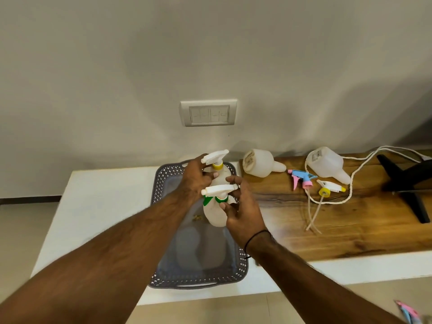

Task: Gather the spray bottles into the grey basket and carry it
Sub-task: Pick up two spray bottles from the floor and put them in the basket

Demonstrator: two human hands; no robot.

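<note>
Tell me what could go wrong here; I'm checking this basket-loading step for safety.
1. The left hand and right hand each grip a spray bottle above the grey basket; crowded triggers might snag.
2. The two headless bottles and loose spray heads on the wooden board could be forgotten.

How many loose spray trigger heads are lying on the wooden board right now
2. The pink and blue trigger head lies between the two capless bottles; the yellow and white trigger head lies just right of it, below the right-hand bottle. None appears hidden.

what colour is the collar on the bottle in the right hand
Green, under a white trigger head; clearest in the head view: collar.
</note>
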